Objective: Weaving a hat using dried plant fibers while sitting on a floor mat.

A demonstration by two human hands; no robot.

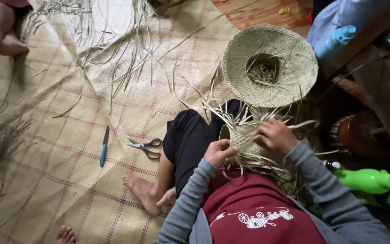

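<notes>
Half-woven straw piece (244, 142), pale, loose strips, seemingly cylindrical.

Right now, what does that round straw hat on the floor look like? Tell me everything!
The straw hat is woven from pale, dry-looking strips. It lies upside down on the woven mat, so you look into its hollow crown, where loose strip ends stick up. Its wide round brim looks finished and neat. It sits just beyond the person's knees, above the half-woven piece that the left hand and right hand hold. Loose strips from that piece reach toward its brim. No hand touches it.
</notes>
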